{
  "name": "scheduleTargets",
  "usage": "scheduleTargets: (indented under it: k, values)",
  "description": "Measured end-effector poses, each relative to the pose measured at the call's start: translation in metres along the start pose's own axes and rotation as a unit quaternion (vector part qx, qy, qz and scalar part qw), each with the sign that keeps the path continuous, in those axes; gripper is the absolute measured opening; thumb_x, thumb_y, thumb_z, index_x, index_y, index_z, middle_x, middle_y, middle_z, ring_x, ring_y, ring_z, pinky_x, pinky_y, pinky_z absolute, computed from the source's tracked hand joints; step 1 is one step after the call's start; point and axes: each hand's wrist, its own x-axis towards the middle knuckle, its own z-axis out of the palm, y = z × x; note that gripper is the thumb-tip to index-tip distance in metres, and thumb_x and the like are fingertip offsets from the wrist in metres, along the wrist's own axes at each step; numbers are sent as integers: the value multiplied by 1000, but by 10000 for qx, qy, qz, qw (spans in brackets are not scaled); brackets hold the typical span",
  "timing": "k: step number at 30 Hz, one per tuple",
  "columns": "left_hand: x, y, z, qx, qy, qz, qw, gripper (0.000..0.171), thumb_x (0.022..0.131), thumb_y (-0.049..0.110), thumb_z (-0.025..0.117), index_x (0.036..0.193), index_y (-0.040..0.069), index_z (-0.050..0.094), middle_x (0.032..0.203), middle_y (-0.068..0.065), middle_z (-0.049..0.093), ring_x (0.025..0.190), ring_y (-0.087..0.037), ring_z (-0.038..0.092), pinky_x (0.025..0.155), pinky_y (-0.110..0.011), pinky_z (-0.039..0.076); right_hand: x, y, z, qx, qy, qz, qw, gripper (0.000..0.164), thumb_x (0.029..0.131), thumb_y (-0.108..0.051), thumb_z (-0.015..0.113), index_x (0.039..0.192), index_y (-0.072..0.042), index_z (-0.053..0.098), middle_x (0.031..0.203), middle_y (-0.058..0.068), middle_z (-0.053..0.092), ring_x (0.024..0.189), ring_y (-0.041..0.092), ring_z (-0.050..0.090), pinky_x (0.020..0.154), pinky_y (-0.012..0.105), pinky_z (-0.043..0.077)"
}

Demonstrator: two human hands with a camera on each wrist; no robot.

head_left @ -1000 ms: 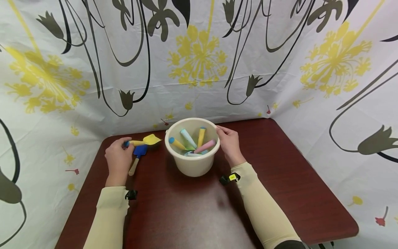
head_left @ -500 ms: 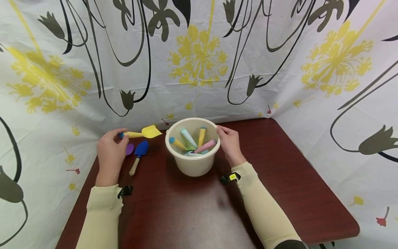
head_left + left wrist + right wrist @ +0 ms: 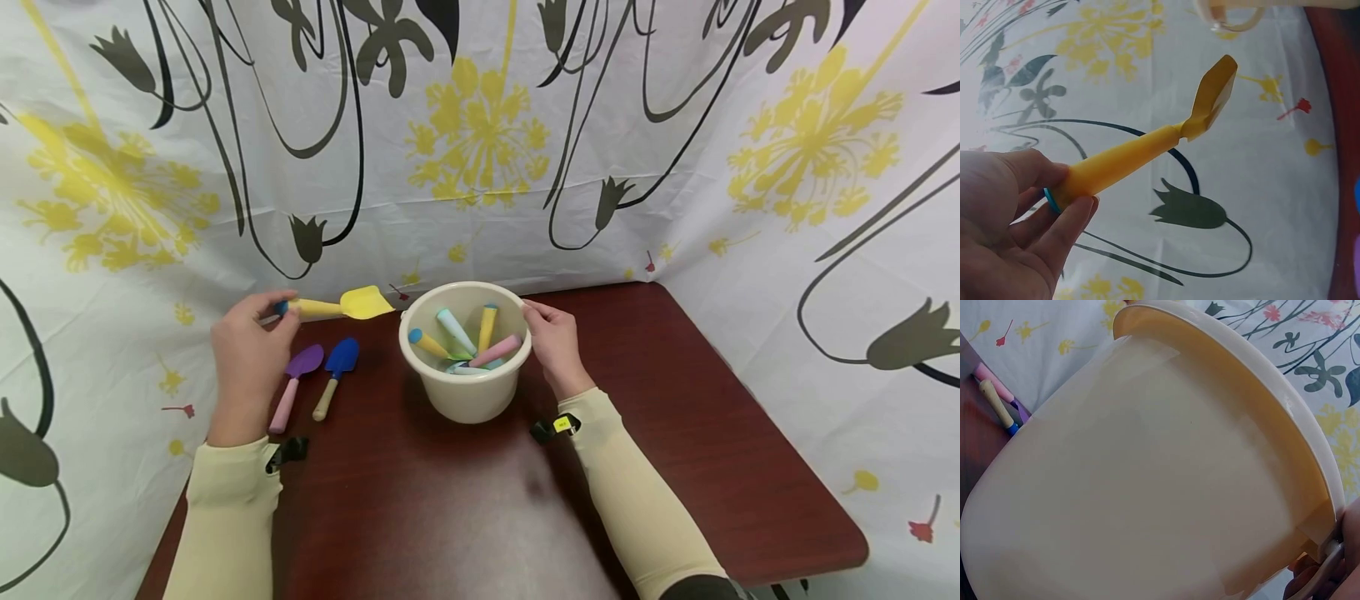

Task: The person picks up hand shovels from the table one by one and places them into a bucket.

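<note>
Left hand (image 3: 247,358) around unlabelled yellow trowel (image 3: 352,305)

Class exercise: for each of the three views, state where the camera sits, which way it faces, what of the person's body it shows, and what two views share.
Head: worn on the head, looking forward and down at the table; shows both sleeved arms, the left hand gripping the yellow shovel, the right hand on the bucket rim.
Left wrist: looks along the palm to the curtain; shows fingers pinching the shovel's handle.
Right wrist: pressed close to the bucket's wall; fingertips only at the lower right.
Shared: the shovel in head and left wrist views; the bucket in all three.
</note>
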Motion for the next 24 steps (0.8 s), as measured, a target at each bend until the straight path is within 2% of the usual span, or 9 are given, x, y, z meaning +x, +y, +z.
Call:
scheduleTargets:
  k: [9,16,24]
  values:
    - [5,20,-5,-99,-42,157,9998,18,103,11,79,119,4,85,118,-14,80,109,-31,77,80,0,46,1,0,0,-11,53,12,10000,35,109,-24,69,134,-2,78,135,15,76,123,27,73,103,43,61]
    - [9,35,-4,-354,-281,160,9989,19,103,10,77,120,5,85,121,-12,80,111,-26,76,80,-3,50,1,1,-1,-44,42,33,10000,35,110,-25,69,135,-4,79,136,14,75,123,26,73,102,42,61]
    - [13,47,2,-438,-592,496,9960,18,102,7,78,118,3,84,118,-14,79,108,-28,75,82,-3,50,0,0,0,-38,78,25,10000,34,109,-25,69,134,-4,79,135,14,76,123,26,73,102,42,61]
